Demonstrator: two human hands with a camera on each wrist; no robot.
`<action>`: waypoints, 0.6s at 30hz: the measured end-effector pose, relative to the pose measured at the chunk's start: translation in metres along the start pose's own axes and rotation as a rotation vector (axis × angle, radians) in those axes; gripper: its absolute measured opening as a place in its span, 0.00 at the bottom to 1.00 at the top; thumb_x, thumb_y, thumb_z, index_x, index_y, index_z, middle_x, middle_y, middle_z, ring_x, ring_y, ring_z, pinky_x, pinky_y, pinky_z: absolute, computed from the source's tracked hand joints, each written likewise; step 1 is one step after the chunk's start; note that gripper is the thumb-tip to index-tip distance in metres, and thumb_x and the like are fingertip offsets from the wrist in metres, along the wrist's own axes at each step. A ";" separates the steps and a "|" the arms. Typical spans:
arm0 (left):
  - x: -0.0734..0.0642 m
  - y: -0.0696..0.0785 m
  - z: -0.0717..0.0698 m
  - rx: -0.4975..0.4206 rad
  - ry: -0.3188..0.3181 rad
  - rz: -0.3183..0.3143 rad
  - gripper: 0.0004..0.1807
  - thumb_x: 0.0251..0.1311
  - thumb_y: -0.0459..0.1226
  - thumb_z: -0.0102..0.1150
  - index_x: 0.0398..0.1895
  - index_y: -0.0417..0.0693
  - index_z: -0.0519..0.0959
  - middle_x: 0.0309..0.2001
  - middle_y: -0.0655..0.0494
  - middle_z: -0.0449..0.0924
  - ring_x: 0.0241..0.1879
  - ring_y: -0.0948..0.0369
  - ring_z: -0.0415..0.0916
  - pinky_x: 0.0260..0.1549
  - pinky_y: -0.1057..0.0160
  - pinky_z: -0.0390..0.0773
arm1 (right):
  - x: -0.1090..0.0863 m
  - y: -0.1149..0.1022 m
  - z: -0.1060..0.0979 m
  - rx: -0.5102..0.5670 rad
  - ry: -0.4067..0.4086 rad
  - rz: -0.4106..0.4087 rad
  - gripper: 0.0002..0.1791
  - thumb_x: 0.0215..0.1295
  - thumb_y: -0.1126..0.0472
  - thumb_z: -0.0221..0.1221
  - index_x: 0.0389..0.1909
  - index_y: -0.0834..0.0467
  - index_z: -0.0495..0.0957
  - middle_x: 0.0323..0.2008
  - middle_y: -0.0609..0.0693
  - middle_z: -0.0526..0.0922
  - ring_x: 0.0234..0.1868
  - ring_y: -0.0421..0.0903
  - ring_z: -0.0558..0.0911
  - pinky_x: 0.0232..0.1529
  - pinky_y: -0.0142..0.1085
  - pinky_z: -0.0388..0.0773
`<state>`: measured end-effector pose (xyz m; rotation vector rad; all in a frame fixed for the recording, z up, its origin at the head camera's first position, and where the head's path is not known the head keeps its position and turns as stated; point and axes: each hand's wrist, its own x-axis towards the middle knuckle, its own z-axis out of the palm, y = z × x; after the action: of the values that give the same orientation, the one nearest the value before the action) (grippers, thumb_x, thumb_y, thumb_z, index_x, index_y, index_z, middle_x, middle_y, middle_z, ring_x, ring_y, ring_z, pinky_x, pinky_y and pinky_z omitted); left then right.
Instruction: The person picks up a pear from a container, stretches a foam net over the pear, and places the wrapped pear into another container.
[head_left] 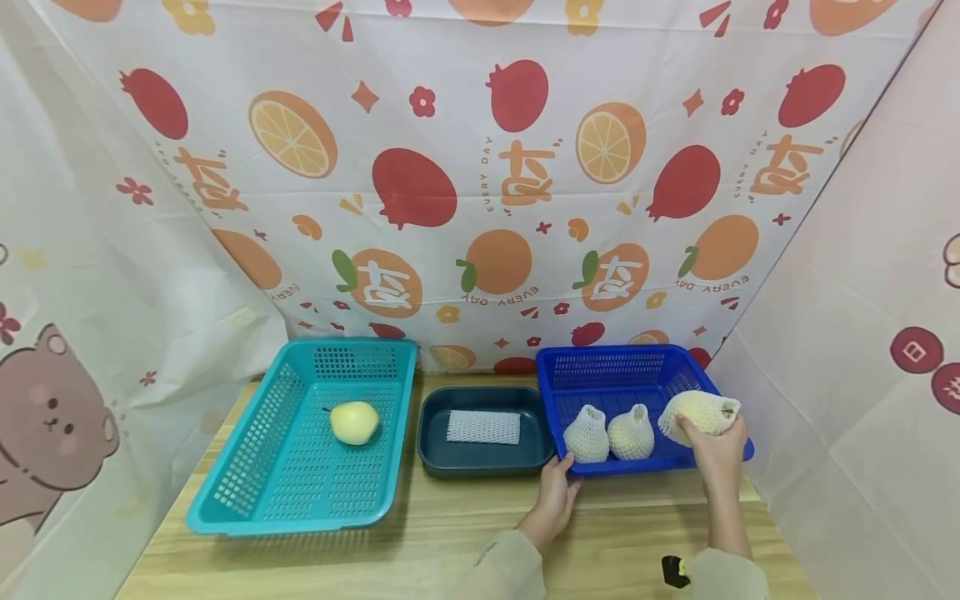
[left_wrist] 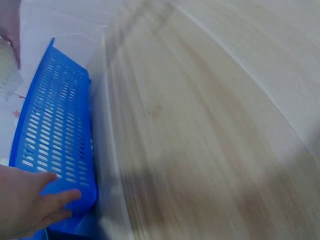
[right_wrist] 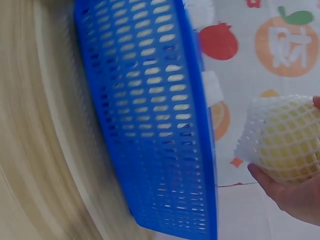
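Observation:
My right hand (head_left: 716, 454) grips a pear in a white foam net (head_left: 699, 412), held tilted over the right front of the blue basket (head_left: 611, 358). In the right wrist view, the yellow fruit (right_wrist: 290, 142) shows through the mesh, with fingers along its lower side. At the basket's front left corner, my left hand (head_left: 553, 496) holds the rim, thumb on top. Its fingers (left_wrist: 57, 200) lie against the slotted outer wall in the left wrist view. Inside the basket, two netted pears stand upright side by side, one on the left (head_left: 587, 435) and one nearer the middle (head_left: 632, 433).
A turquoise basket (head_left: 213, 492) on the left has one bare yellow pear (head_left: 354, 422) with a stem. Between the baskets sits a dark tray (head_left: 427, 433) with a flat white foam net (head_left: 483, 427) inside. Fruit-print cloth (head_left: 465, 208) hangs behind the wooden table (head_left: 300, 567).

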<state>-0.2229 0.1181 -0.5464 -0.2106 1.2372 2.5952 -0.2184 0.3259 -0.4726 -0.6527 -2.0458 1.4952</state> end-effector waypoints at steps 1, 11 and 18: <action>0.000 0.000 0.001 -0.006 0.008 0.011 0.26 0.68 0.30 0.36 0.61 0.15 0.47 0.62 0.24 0.50 0.63 0.38 0.47 0.59 0.45 0.52 | 0.004 0.001 0.001 -0.025 0.005 -0.010 0.51 0.49 0.55 0.68 0.67 0.65 0.46 0.61 0.63 0.55 0.61 0.58 0.57 0.61 0.49 0.53; -0.001 0.002 0.009 0.013 0.071 0.047 0.23 0.67 0.26 0.34 0.60 0.15 0.51 0.62 0.25 0.52 0.62 0.37 0.48 0.59 0.43 0.50 | 0.033 0.022 0.013 -0.180 0.018 0.056 0.53 0.46 0.49 0.68 0.65 0.63 0.47 0.61 0.65 0.53 0.58 0.66 0.58 0.56 0.58 0.56; -0.003 0.004 0.008 0.010 0.065 0.050 0.23 0.67 0.26 0.35 0.60 0.15 0.51 0.62 0.25 0.52 0.62 0.38 0.48 0.59 0.44 0.51 | 0.042 0.037 0.021 -0.378 -0.008 0.026 0.51 0.46 0.52 0.67 0.65 0.67 0.49 0.57 0.71 0.56 0.55 0.70 0.60 0.52 0.62 0.57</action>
<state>-0.2216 0.1216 -0.5383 -0.2676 1.2935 2.6430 -0.2606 0.3486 -0.5082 -0.8192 -2.3582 1.1309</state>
